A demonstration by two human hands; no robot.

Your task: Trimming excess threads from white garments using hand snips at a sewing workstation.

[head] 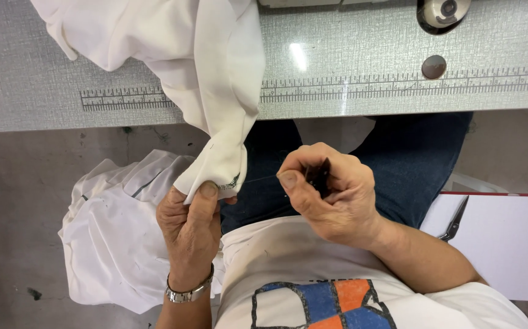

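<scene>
While left hand [192,220] pinches white garment [215,103], right hand [331,192] grips snips [318,175]

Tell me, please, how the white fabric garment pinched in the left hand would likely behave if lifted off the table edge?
The white fabric garment probably hangs floppy: it drapes in soft folds over the grey table. It seems light, since the left hand holds its end by a thumb pinch alone. It may slide off, as the tabletop looks glossy.
</scene>
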